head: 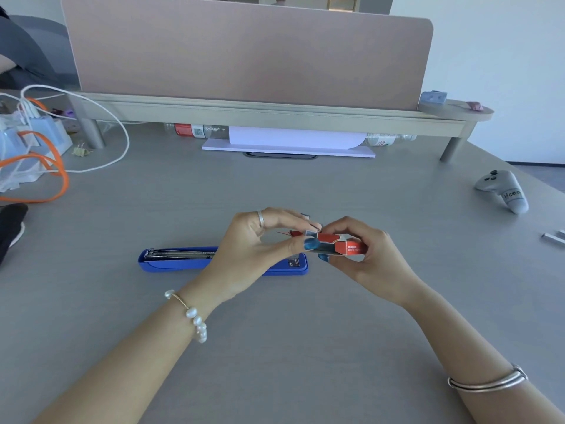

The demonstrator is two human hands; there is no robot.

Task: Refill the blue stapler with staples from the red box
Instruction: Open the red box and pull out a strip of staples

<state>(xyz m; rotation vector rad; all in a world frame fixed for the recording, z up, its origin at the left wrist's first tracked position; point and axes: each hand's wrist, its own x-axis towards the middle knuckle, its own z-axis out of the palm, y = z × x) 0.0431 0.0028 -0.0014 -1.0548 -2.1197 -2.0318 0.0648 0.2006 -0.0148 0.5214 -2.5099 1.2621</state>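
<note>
The blue stapler [171, 262] lies opened out flat on the grey desk, its metal staple channel facing up at the left end. My left hand [253, 255] hovers over its middle and hides that part. My right hand [367, 255] holds the small red staple box [348, 246] just right of the stapler's right end, a little above the desk. The box's end flaps are open toward my left hand, whose thumb and fingers pinch at that open end. Whether a staple strip is between those fingers cannot be made out.
Loose staple strips [553, 238] lie at the far right edge. A grey game controller [504, 191] rests at the back right. Orange and white cables [46, 166] crowd the left. A raised shelf [275, 113] with a pink divider spans the back, with paper and bottles beneath.
</note>
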